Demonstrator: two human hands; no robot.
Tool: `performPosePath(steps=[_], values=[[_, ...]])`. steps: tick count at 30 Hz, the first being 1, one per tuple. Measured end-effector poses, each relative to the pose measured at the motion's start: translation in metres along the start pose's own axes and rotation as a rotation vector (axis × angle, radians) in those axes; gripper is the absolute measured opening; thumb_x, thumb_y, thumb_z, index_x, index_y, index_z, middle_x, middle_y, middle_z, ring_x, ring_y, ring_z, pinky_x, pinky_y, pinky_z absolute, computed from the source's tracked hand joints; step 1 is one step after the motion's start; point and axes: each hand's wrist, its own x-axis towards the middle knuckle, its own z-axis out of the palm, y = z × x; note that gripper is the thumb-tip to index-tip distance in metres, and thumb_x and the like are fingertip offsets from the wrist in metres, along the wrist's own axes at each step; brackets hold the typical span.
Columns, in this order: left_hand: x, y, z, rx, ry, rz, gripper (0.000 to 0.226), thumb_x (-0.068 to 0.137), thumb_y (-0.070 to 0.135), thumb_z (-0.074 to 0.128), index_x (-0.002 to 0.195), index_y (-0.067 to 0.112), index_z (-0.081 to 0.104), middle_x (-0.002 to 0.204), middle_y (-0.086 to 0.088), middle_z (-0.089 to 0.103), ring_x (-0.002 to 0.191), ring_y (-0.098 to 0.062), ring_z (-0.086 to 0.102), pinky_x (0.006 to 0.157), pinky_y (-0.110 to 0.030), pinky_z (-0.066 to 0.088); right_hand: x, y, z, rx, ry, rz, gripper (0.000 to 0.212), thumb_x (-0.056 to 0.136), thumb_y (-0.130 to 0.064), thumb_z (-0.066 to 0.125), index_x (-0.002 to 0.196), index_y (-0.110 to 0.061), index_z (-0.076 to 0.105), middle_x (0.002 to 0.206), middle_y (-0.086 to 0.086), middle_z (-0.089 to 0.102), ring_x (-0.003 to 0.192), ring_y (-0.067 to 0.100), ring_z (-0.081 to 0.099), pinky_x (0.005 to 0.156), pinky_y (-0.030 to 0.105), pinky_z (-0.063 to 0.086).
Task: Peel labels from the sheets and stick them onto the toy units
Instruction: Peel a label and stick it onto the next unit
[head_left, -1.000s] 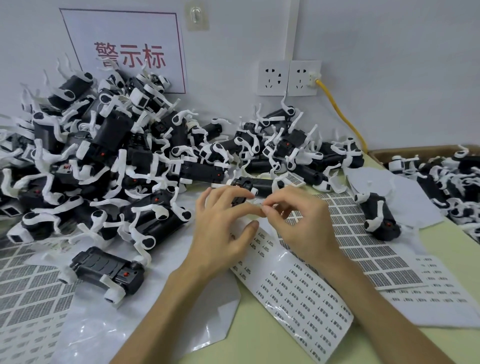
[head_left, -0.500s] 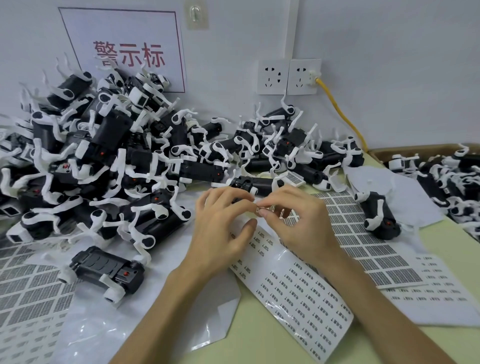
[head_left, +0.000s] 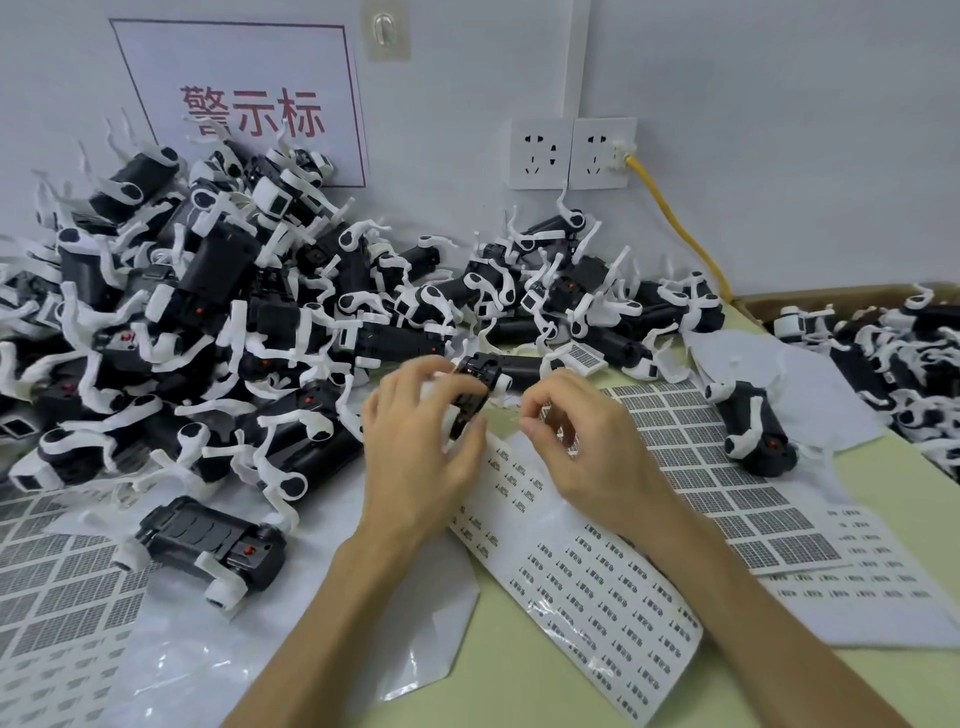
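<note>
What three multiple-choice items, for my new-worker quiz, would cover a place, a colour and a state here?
1. Where does the barcode label sheet lie? A on the wall; B flat on the table; C in a box.
2. What colour is the cable in the wall socket? A blue; B black; C yellow.
3. What is the left hand doing? A holding a toy unit; B lying flat; C gripping the cable.
B, tabletop shows around the sheet; C, the cable is yellow; A, its fingers curl round the unit.
</note>
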Motion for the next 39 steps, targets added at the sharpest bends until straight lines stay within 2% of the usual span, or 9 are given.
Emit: performPosePath(steps=[5,12,17,20,23,26,30,33,39], values=[[0.006,-0.012,-0.001,0.001,-0.091,-0.287,0.063,0.08,0.067,0.051,0.133,0.034,0.059,0.118,0.018,0.067,0.115,-0.008,0.059,0.102,-0.03,0.027,0.003,-0.001,-0.004,0.096,0.128,0.051,0.008,0.097,-0.017,0.06,0.093,-0.024,0.058,0.088,-0.018,0.057,0.073,0.013,0.059,0.061,0.019,0.045],[0.003,-0.008,-0.001,-0.236,0.073,-0.433,0.026,0.087,0.042,0.064,0.109,0.034,0.074,0.092,0.023,0.074,0.087,0.0,0.069,0.085,-0.035,0.058,0.003,-0.003,-0.005,0.131,0.137,0.077,0.009,0.095,-0.017,0.061,0.093,-0.025,0.058,0.089,-0.017,0.06,0.073,0.015,0.061,0.058,0.019,0.045],[0.007,-0.009,-0.011,-0.387,0.336,-0.459,0.015,0.098,0.026,0.07,0.112,0.024,0.074,0.088,0.01,0.072,0.07,0.0,0.058,0.066,-0.026,0.051,0.003,-0.002,-0.006,0.16,0.169,0.161,0.006,0.093,-0.017,0.062,0.093,-0.023,0.06,0.085,-0.016,0.061,0.069,0.014,0.059,0.058,0.018,0.045],[0.011,-0.008,-0.019,-0.57,0.433,-0.489,0.014,0.1,0.024,0.069,0.111,0.014,0.07,0.097,0.003,0.072,0.078,-0.002,0.064,0.07,-0.022,0.053,0.005,-0.003,-0.009,0.33,0.183,0.308,0.007,0.096,-0.014,0.064,0.094,-0.02,0.064,0.081,-0.012,0.064,0.064,0.014,0.06,0.057,0.024,0.048],[0.018,-0.009,-0.026,-1.05,0.325,-0.614,0.036,0.1,0.032,0.064,0.113,-0.002,0.063,0.109,-0.011,0.073,0.099,-0.015,0.073,0.085,-0.028,0.06,0.01,-0.003,-0.019,0.708,0.166,0.506,0.014,0.099,-0.004,0.058,0.093,-0.012,0.068,0.083,0.0,0.066,0.064,0.017,0.059,0.057,0.027,0.047],[0.02,-0.008,-0.029,-1.391,0.064,-0.719,0.052,0.103,0.036,0.055,0.134,-0.006,0.057,0.13,-0.012,0.071,0.123,-0.025,0.067,0.089,-0.03,0.06,0.013,-0.004,-0.026,1.009,0.112,0.641,0.012,0.091,-0.017,0.058,0.09,-0.013,0.07,0.085,0.004,0.064,0.066,0.016,0.057,0.062,0.028,0.044],[0.016,-0.005,-0.023,-1.299,-0.205,-0.782,0.064,0.099,0.034,0.065,0.147,-0.004,0.047,0.128,-0.014,0.068,0.109,-0.02,0.066,0.086,-0.03,0.059,0.013,-0.003,-0.028,1.17,0.088,0.689,0.017,0.087,-0.025,0.058,0.089,-0.014,0.071,0.083,0.003,0.062,0.066,0.013,0.055,0.066,0.03,0.041],[0.011,-0.001,-0.017,-1.153,-0.304,-0.746,0.076,0.077,0.022,0.081,0.143,0.003,0.05,0.119,-0.007,0.075,0.1,-0.023,0.072,0.09,-0.037,0.053,0.013,-0.003,-0.029,1.168,0.08,0.674,0.015,0.088,-0.025,0.058,0.087,-0.015,0.069,0.084,0.001,0.061,0.067,0.012,0.055,0.069,0.029,0.041],[0.001,0.012,-0.005,-0.962,-0.393,-0.47,0.05,0.08,0.019,0.078,0.129,0.017,0.067,0.121,-0.003,0.076,0.114,-0.022,0.072,0.099,-0.035,0.055,0.011,-0.003,-0.025,1.006,0.006,0.616,0.009,0.085,-0.024,0.068,0.087,-0.016,0.069,0.084,-0.002,0.065,0.078,0.011,0.059,0.076,0.026,0.049]])
